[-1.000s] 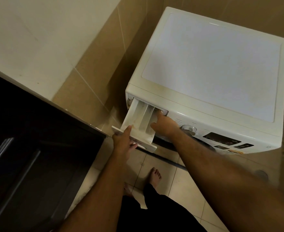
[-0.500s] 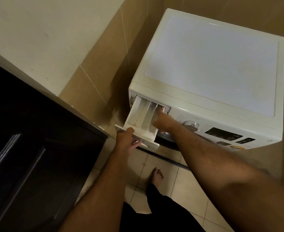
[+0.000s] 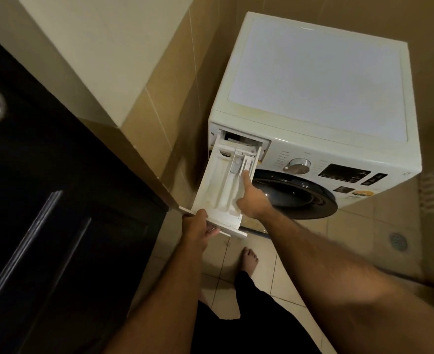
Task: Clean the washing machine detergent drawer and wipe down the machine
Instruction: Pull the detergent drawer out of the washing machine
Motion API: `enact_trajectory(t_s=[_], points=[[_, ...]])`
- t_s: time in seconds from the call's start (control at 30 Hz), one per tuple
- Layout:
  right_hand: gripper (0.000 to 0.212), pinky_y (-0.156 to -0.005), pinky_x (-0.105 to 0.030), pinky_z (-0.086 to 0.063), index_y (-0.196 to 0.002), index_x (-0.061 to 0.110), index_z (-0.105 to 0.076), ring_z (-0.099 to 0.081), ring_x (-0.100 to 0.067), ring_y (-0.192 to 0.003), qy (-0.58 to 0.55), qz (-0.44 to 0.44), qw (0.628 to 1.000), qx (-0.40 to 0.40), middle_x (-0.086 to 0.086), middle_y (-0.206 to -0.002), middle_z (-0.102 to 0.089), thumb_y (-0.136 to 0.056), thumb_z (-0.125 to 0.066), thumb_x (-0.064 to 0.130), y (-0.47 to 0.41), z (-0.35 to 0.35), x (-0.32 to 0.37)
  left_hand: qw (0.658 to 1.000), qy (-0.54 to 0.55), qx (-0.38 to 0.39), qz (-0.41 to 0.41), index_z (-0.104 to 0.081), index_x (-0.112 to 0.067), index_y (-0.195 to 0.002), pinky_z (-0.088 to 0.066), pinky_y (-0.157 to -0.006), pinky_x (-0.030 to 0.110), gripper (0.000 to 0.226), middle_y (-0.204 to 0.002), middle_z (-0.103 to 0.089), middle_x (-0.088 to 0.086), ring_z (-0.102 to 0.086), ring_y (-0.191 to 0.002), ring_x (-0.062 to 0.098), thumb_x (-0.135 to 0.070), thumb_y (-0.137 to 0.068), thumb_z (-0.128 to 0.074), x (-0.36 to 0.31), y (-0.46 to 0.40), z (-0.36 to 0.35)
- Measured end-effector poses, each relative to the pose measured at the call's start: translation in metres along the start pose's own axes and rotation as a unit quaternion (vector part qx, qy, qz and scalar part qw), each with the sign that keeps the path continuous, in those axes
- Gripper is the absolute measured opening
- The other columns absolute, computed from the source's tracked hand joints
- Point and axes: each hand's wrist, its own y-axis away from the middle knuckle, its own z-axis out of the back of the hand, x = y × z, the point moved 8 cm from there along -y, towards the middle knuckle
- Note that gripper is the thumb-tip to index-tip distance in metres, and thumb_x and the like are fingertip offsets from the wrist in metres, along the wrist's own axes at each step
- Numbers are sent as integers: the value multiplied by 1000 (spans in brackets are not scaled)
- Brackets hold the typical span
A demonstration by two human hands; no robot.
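Observation:
The white washing machine (image 3: 313, 85) stands in a tiled corner, its dark round door (image 3: 297, 194) facing me. Its white detergent drawer (image 3: 214, 182) is pulled far out at the top left of the front, showing long divided compartments. My left hand (image 3: 198, 229) grips the drawer's front panel from below and the left. My right hand (image 3: 253, 198) rests over the drawer's right side, with a straight index finger pressing down into the right compartment near the back. The open slot behind the drawer shows.
A dark cabinet front (image 3: 57, 200) fills the left, close to the drawer's front corner. A silver dial (image 3: 299, 166) and black display (image 3: 343, 173) sit right of the drawer. My bare foot (image 3: 249, 259) stands on the tiled floor below; a round floor drain (image 3: 398, 241) lies right.
The drawer has slid much farther out of the machine, pulled by my left hand. My right index finger stayed pressed in the right compartment. The view moved closer.

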Motion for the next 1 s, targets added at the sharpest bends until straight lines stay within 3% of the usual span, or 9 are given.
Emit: enact_trajectory(t_s=[0.17,0.3,0.5,0.57,0.67,0.73,0.8,0.87,1.0], points=[[98,-85,-40,-56,-155,29,16,-63,-26,-97,-46,25,997,-51,-12,-121,-59,-92,-56,9,39,-11,11,999,-26,18,-39,-47,-11,-131,-62,-69,44,42,-123,-61,15,-68,-97,30,-5,-91,-54,-13,19,26],[95,-78,-44,-58,-154,34,15,-65,-26,-87,-76,52,988,-121,-11,-105,-62,-91,-50,6,73,7,24,993,-38,52,-100,-49,-10,-131,-62,-64,40,44,-123,-64,15,-68,-99,31,-2,-88,-50,-35,42,21],[102,-80,-36,-54,-153,32,19,-65,-16,-91,-199,74,943,-257,2,-104,-63,-93,-62,16,129,82,29,981,-33,124,-144,-42,-14,-140,-56,-84,55,51,-126,-62,14,-63,-110,36,-4,-91,-50,-64,90,-25],[101,-75,-32,-55,-155,28,13,-66,-16,-89,-268,64,921,-274,-1,-100,-64,-92,-65,16,143,110,22,977,-41,149,-149,-39,-16,-143,-54,-87,56,56,-126,-62,14,-62,-111,36,-4,-90,-53,-72,107,-47],[81,-80,-41,-59,-156,20,-13,-66,-21,-93,-346,56,895,-277,-6,-101,-64,-93,-63,15,158,146,10,966,-53,192,-162,-41,-17,-140,-55,-85,57,56,-123,-63,13,-63,-109,34,-2,-88,-54,-84,134,-82],[58,-77,-43,-61,-147,15,-35,-67,-23,-92,-383,63,879,-277,-8,-103,-65,-95,-61,14,168,170,6,960,-66,213,-172,-44,-17,-137,-57,-83,54,53,-121,-62,13,-63,-108,33,0,-87,-54,-93,151,-106],[34,-71,-39,-61,-128,11,-49,-68,-21,-85,-402,78,866,-285,-10,-101,-67,-95,-58,11,181,193,4,952,-77,235,-182,-46,-17,-134,-61,-71,45,51,-121,-61,12,-63,-106,31,1,-87,-54,-100,171,-132],[29,-70,-37,-61,-123,11,-53,-68,-19,-81,-421,91,852,-296,-10,-100,-68,-95,-58,9,187,215,-3,945,-95,247,-195,-46,-16,-132,-59,-64,40,48,-121,-61,11,-62,-106,29,-1,-87,-54,-104,186,-155],[34,-73,-39,-61,-124,15,-53,-70,-21,-83,-475,100,823,-293,-9,-99,-71,-91,-61,6,187,249,-26,930,-128,267,-219,-49,-17,-128,-59,-73,43,44,-117,-63,10,-63,-104,28,-7,-86,-53,-110,209,-202]])
